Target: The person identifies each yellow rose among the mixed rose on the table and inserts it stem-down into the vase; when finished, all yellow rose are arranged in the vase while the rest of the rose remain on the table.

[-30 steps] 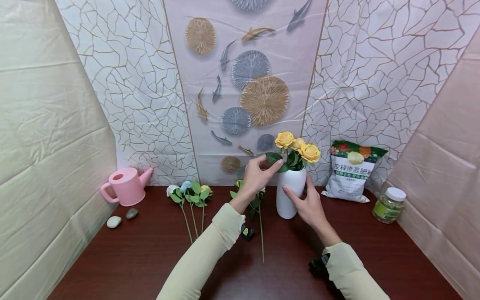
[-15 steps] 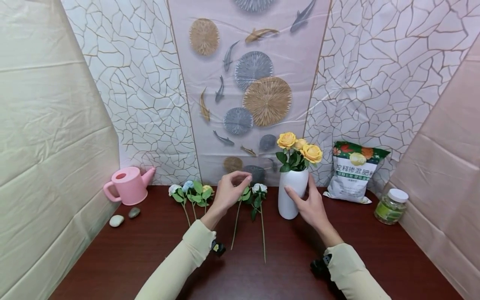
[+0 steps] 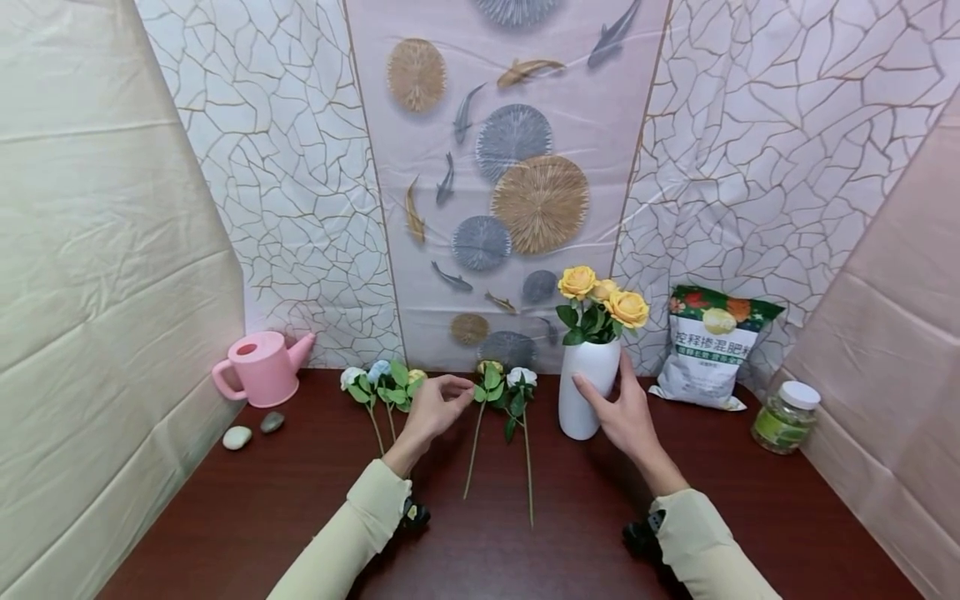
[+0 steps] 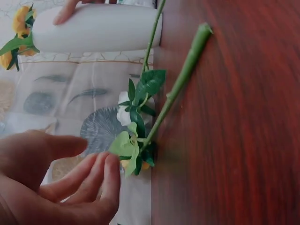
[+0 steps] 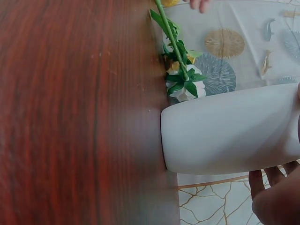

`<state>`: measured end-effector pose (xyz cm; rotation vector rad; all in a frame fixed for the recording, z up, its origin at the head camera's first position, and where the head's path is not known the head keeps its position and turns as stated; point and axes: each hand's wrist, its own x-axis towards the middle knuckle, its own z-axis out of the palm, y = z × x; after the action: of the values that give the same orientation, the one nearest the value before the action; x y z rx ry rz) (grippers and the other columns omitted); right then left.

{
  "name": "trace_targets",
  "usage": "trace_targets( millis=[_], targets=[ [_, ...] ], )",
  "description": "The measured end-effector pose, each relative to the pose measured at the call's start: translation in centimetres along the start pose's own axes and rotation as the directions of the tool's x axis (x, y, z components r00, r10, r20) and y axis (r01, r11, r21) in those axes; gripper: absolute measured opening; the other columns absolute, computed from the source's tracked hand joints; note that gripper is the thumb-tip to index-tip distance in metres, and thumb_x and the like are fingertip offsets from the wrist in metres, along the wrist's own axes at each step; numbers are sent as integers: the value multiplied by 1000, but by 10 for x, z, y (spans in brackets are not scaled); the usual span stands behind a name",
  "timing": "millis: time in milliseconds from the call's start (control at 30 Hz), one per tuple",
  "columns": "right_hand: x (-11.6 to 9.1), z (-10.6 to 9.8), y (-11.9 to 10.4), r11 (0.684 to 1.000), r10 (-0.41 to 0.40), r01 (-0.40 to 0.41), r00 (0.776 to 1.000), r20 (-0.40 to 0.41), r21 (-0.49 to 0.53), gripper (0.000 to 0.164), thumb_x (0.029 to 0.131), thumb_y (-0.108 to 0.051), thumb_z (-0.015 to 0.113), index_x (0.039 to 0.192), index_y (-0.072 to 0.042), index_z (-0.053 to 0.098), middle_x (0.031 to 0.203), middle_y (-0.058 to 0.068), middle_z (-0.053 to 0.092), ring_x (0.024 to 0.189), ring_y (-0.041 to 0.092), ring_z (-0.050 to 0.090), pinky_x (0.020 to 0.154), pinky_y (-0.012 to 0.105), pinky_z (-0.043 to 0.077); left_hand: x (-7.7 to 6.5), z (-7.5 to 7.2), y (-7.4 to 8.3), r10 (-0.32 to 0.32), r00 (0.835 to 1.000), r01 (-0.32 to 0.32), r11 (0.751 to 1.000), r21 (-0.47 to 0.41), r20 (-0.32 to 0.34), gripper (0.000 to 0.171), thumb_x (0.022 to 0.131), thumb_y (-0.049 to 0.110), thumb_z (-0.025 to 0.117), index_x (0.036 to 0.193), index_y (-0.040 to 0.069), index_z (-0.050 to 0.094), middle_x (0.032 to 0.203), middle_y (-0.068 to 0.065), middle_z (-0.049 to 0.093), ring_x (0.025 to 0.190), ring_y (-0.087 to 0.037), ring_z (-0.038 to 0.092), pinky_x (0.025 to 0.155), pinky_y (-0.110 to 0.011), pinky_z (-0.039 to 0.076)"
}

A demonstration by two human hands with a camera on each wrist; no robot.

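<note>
My right hand (image 3: 628, 421) grips the side of an upright white vase (image 3: 577, 396), thumb at the front and fingers around the far side. Yellow roses (image 3: 628, 308) with dark green leaves stand in the vase. My left hand (image 3: 433, 414) hovers beside a yellow rose (image 4: 136, 165) lying on the table, its fingers loosely bent and its thumb apart from them. In the left wrist view the fingertips are close to that rose's light green leaf (image 4: 123, 144); whether they touch it cannot be told. A white rose (image 3: 521, 377) lies just right of it, stem toward me.
Left of my left hand lie white, blue (image 3: 379, 370) and yellow roses, partly covered by it. A pink watering can (image 3: 262, 371), a pale stone (image 3: 237, 437) and a dark stone (image 3: 272, 422) are farther left. At right stand a fertilizer bag (image 3: 708, 350) and a white-lidded jar (image 3: 785, 419).
My left hand has let go of a leaf at the vase's mouth and moved left and down to the lying yellow rose. The right hand keeps its hold on the vase.
</note>
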<state>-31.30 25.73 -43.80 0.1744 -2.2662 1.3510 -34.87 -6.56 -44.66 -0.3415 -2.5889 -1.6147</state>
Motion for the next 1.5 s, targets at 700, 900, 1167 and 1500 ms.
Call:
trace_targets(
  millis=[700, 900, 1167, 1500],
  targets=[
    [0, 0, 0, 1000, 5, -5, 1000, -1, -1, 87, 90, -53, 70, 158, -39, 18, 144, 13, 52, 128, 29, 55, 97, 55, 51, -8, 8, -9, -135, 956, 121, 990, 71, 259, 33, 87, 15, 78, 118, 4, 71, 89, -2, 78, 77, -16, 74, 69, -31, 60],
    [0, 0, 2, 1000, 11, -11, 1000, 2, 3, 86, 90, -54, 70, 158, -39, 19, 143, 11, 52, 127, 28, 54, 98, 54, 51, -11, 11, -6, -157, 959, 135, 985, 108, 234, 37, 84, 20, 83, 117, 6, 71, 83, 0, 77, 75, -17, 74, 68, -34, 60],
    [0, 1, 3, 1000, 7, -7, 1000, 0, -10, 87, 90, -54, 70, 158, -39, 17, 144, 12, 52, 127, 29, 55, 98, 54, 51, -13, 13, -5, -164, 964, 156, 986, 57, 208, 35, 82, 11, 83, 114, 4, 72, 76, -1, 77, 72, -18, 75, 66, -35, 61],
    [0, 1, 3, 1000, 4, -5, 1000, -9, -16, 87, 90, -53, 70, 158, -39, 18, 142, 13, 54, 125, 29, 56, 97, 54, 51, -11, 8, -7, -189, 958, 204, 978, -52, 214, 29, 85, 0, 77, 113, 1, 71, 81, -8, 78, 71, -22, 76, 66, -37, 63]
  ],
)
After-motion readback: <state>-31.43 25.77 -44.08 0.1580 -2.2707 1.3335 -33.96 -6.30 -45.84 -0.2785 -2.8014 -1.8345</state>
